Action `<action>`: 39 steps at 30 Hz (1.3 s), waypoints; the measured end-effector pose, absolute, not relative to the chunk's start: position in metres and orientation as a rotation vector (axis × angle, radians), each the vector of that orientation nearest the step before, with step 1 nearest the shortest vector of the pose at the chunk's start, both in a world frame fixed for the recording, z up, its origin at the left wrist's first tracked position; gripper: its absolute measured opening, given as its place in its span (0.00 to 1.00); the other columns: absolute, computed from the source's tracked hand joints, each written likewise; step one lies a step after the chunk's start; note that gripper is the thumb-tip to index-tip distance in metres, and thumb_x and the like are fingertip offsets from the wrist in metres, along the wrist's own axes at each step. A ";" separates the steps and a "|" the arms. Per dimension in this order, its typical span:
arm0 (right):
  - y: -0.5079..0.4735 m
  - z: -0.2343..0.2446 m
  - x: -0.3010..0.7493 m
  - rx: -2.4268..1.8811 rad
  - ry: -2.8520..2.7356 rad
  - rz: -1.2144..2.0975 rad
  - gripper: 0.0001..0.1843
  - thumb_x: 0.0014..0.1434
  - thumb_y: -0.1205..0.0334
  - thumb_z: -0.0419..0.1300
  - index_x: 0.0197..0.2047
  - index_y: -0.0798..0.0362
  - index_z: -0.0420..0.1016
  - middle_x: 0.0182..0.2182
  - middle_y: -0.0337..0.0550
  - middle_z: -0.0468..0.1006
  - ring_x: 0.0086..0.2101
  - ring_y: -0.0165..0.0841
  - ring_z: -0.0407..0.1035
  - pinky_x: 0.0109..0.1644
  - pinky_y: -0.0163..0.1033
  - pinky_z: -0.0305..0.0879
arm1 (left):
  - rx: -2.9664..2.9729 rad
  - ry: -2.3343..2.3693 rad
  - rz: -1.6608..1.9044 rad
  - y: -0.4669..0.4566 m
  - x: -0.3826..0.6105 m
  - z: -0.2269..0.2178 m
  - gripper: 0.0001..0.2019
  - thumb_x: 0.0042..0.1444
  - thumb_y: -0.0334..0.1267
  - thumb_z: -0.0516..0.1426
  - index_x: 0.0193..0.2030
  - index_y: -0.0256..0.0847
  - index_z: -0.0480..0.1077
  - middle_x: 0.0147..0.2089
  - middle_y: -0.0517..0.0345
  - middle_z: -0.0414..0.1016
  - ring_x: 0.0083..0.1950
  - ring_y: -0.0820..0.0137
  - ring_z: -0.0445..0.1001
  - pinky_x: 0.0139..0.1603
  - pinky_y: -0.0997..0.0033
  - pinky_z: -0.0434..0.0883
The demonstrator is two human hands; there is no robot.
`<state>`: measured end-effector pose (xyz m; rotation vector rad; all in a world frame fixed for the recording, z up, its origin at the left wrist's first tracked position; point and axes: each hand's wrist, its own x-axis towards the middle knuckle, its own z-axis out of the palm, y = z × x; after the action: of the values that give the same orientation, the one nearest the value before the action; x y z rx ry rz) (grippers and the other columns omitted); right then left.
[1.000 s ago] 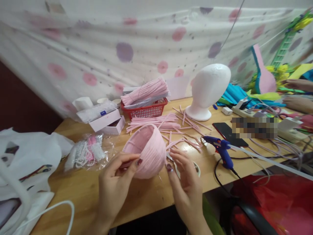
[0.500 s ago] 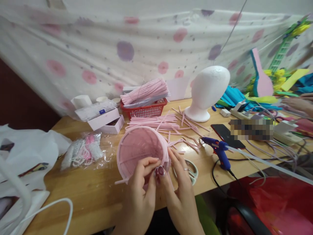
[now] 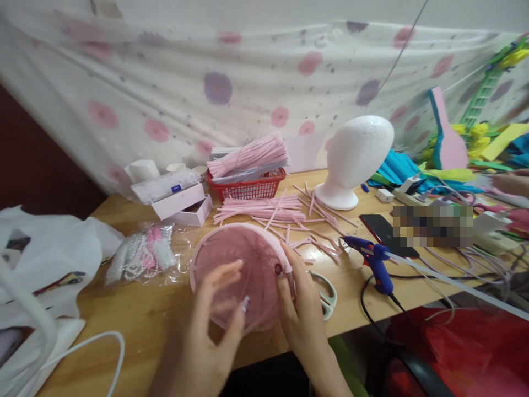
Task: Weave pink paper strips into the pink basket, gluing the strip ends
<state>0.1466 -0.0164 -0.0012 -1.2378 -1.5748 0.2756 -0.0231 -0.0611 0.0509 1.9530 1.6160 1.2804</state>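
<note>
A round pink mesh form (image 3: 256,264), hollow like a bowl with ribs and a thick rim, is tilted toward me at the front of the table. My right hand (image 3: 303,300) grips its right rim, thumb on the inside and fingers around the outside. Over the near left part of the opening is my left hand (image 3: 215,325), thumb and fingers apart, slightly blurred, with nothing in it. Pale green scissors (image 3: 326,298) lie partly hidden behind my right hand. Loose pink strips (image 3: 264,209) are spread just behind the mesh form.
A blue glue gun (image 3: 374,262) with a long glue stick rests to the right, its cord trailing. Behind stand a white foam head (image 3: 357,157) and a red basket (image 3: 248,187) of pink strips. Bagged beads (image 3: 142,256) lie left. Another person's hand (image 3: 512,182) is at far right.
My left hand has let go of the rim and moved left, its fingers opening. My right hand still holds the right rim, and the mesh form has turned to show more of its inside.
</note>
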 end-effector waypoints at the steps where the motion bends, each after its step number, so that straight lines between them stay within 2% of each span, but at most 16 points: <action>1: -0.014 0.000 0.148 -1.230 -1.602 0.246 0.28 0.70 0.64 0.53 0.72 0.48 0.65 0.65 0.54 0.77 0.64 0.47 0.73 0.63 0.57 0.76 | 2.081 1.722 1.374 -0.051 -0.036 0.054 0.18 0.67 0.40 0.59 0.63 0.50 0.70 0.61 0.49 0.82 0.59 0.58 0.84 0.57 0.58 0.84; 3: -0.009 0.003 0.149 -1.199 -1.632 0.177 0.27 0.68 0.62 0.58 0.69 0.49 0.67 0.61 0.54 0.80 0.59 0.47 0.78 0.59 0.55 0.79 | 2.196 1.904 1.619 -0.028 -0.057 0.059 0.18 0.64 0.42 0.61 0.60 0.43 0.72 0.62 0.43 0.81 0.66 0.51 0.78 0.69 0.44 0.74; 5: -0.003 0.004 0.149 -1.143 -1.605 0.100 0.25 0.66 0.62 0.63 0.66 0.50 0.70 0.56 0.53 0.83 0.54 0.46 0.81 0.56 0.53 0.81 | 2.194 1.936 1.580 -0.004 -0.072 0.059 0.22 0.64 0.44 0.60 0.63 0.40 0.71 0.65 0.41 0.78 0.69 0.50 0.75 0.71 0.45 0.72; 7: 0.003 0.004 0.147 -1.077 -1.528 0.034 0.22 0.65 0.65 0.65 0.61 0.49 0.73 0.51 0.50 0.85 0.49 0.42 0.83 0.54 0.50 0.82 | 2.088 1.930 1.395 0.012 -0.080 0.054 0.23 0.64 0.44 0.56 0.64 0.41 0.70 0.64 0.44 0.80 0.66 0.54 0.79 0.65 0.51 0.77; 9: 0.009 0.004 0.146 -1.010 -1.448 -0.018 0.18 0.64 0.69 0.65 0.57 0.48 0.75 0.48 0.47 0.86 0.47 0.40 0.84 0.53 0.47 0.83 | 2.017 1.942 1.280 0.019 -0.081 0.048 0.22 0.65 0.43 0.53 0.64 0.42 0.71 0.59 0.46 0.84 0.58 0.54 0.84 0.55 0.53 0.82; 12: 0.014 0.009 0.147 -0.919 -1.436 -0.104 0.14 0.64 0.73 0.65 0.50 0.48 0.77 0.45 0.45 0.88 0.46 0.37 0.85 0.50 0.42 0.83 | 1.988 2.033 1.304 0.011 -0.078 0.041 0.22 0.65 0.41 0.51 0.62 0.42 0.73 0.52 0.46 0.87 0.50 0.52 0.87 0.45 0.55 0.84; 18: 0.014 0.029 0.158 -0.855 -1.583 -0.236 0.16 0.64 0.77 0.64 0.49 0.47 0.80 0.41 0.42 0.90 0.39 0.35 0.86 0.46 0.36 0.84 | 1.864 2.185 1.443 -0.036 -0.066 0.036 0.19 0.65 0.41 0.55 0.62 0.46 0.71 0.48 0.52 0.88 0.45 0.59 0.88 0.40 0.67 0.83; 21: 0.011 0.034 0.163 -0.870 -1.674 -0.179 0.14 0.65 0.75 0.63 0.49 0.47 0.81 0.41 0.42 0.90 0.39 0.35 0.87 0.46 0.36 0.84 | 1.744 2.190 1.457 -0.056 -0.062 0.036 0.20 0.65 0.44 0.56 0.63 0.47 0.71 0.48 0.52 0.87 0.43 0.60 0.88 0.38 0.67 0.82; 24: 0.008 0.037 0.165 -0.925 -1.687 -0.116 0.12 0.66 0.73 0.63 0.48 0.48 0.82 0.40 0.42 0.90 0.38 0.35 0.86 0.43 0.36 0.84 | 1.759 2.165 1.421 -0.064 -0.064 0.037 0.21 0.63 0.44 0.58 0.62 0.46 0.71 0.43 0.54 0.86 0.35 0.62 0.85 0.35 0.67 0.81; 27: 0.006 0.040 0.164 -0.906 -1.703 -0.104 0.13 0.66 0.74 0.64 0.49 0.47 0.82 0.41 0.41 0.90 0.38 0.35 0.86 0.45 0.36 0.84 | 1.911 2.095 1.403 -0.061 -0.067 0.045 0.21 0.60 0.47 0.60 0.59 0.46 0.73 0.42 0.55 0.85 0.39 0.60 0.85 0.42 0.62 0.82; 29: 0.002 0.042 0.162 -0.849 -1.730 -0.098 0.15 0.65 0.76 0.64 0.50 0.47 0.81 0.41 0.42 0.90 0.40 0.34 0.86 0.47 0.37 0.84 | 1.957 2.015 1.419 -0.057 -0.065 0.053 0.19 0.61 0.48 0.61 0.57 0.47 0.74 0.47 0.55 0.85 0.47 0.59 0.85 0.50 0.60 0.82; 31: -0.004 0.043 0.159 -0.808 -1.741 -0.068 0.17 0.64 0.78 0.64 0.50 0.48 0.81 0.42 0.43 0.89 0.42 0.35 0.86 0.48 0.38 0.84 | 1.906 1.949 1.456 -0.054 -0.058 0.061 0.16 0.63 0.47 0.61 0.55 0.48 0.75 0.50 0.57 0.85 0.50 0.61 0.85 0.52 0.63 0.82; 34: -0.015 0.039 0.154 -0.801 -1.698 0.028 0.20 0.62 0.80 0.65 0.51 0.49 0.81 0.43 0.44 0.89 0.43 0.35 0.85 0.50 0.40 0.83 | 1.838 1.891 1.575 -0.053 -0.046 0.069 0.10 0.65 0.45 0.62 0.51 0.49 0.78 0.48 0.61 0.86 0.46 0.66 0.85 0.48 0.71 0.82; 39: -0.026 0.028 0.145 -0.779 -1.558 0.137 0.20 0.59 0.80 0.67 0.49 0.48 0.81 0.42 0.44 0.88 0.42 0.40 0.84 0.49 0.48 0.83 | 1.804 1.850 1.693 -0.059 -0.038 0.066 0.05 0.63 0.35 0.63 0.45 0.48 0.79 0.44 0.62 0.85 0.44 0.70 0.83 0.50 0.73 0.80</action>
<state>0.1452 -0.0256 0.0280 -0.7786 -1.5576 0.1368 -0.0377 -0.0589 0.0663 1.8037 1.8496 1.6926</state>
